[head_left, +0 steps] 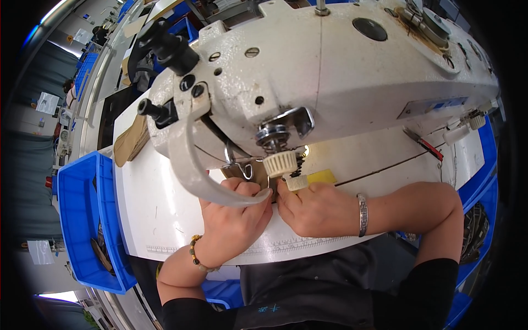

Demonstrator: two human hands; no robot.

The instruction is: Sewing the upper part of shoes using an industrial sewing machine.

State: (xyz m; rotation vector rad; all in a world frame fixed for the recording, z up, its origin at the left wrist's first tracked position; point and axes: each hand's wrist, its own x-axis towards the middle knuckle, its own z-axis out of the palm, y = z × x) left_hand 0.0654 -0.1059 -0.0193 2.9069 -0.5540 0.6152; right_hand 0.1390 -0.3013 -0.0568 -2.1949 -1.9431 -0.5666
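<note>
A white sewing machine (pixel 341 82) fills the upper middle, and its curved light-coloured lever (pixel 190 159) partly covers my left fingers. Under the machine head, a small brown piece of material (pixel 258 175) shows between my hands; most of it is hidden. My left hand (pixel 234 215) is closed with bent fingers at its near left side. From the right, my right hand (pixel 313 212) meets it, thumb and fingers pinched together at the piece's edge. The two hands are almost touching. Just beyond my right knuckles lies a yellow block (pixel 322 176).
Small red-handled snippers (pixel 426 146) lie on the white table (pixel 165 220) at right. Stacked brown pieces (pixel 132 140) rest at its left edge. A blue bin (pixel 80 220) stands left, another blue bin (pixel 484 192) right. A ruler scale (pixel 264 249) runs along the near edge.
</note>
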